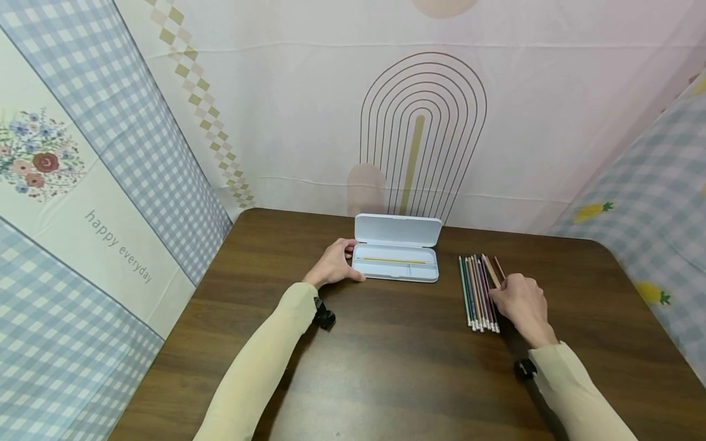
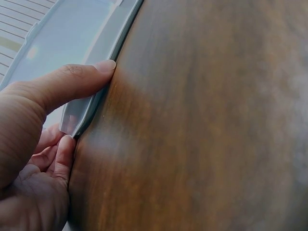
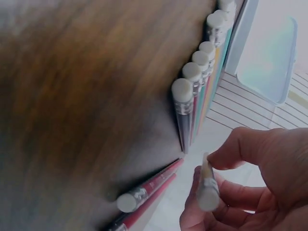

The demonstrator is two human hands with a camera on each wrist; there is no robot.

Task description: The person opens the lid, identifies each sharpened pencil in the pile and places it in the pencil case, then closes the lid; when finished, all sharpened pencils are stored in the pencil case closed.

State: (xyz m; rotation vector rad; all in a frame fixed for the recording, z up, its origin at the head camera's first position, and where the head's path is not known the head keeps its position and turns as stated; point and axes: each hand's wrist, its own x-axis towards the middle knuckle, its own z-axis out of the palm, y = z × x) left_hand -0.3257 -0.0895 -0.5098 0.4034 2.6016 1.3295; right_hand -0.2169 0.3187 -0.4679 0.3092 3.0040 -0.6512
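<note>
An open light-blue pencil case (image 1: 380,268) stands near the back of the table, its lid (image 1: 397,230) tilted up behind it. One yellow pencil (image 1: 386,260) lies lengthwise inside. My left hand (image 1: 332,264) holds the case's left end, thumb along the front edge and fingers round the side. To the right, my right hand (image 1: 521,303) pinches a light wood-coloured pencil (image 3: 208,190) between thumb and fingers, its white eraser end towards the wrist camera. Beside that hand is a row of several pencils (image 1: 475,294), erasers towards me. A dark red pencil (image 1: 499,267) shows just beyond the fingers.
The brown wooden table (image 1: 386,367) reaches back to a pale wall cloth (image 1: 298,122) with printed arches. Checked blue cloth (image 1: 651,184) hangs along the right side, and another (image 1: 138,110) on the left. Each wrist wears a small black camera (image 1: 324,315).
</note>
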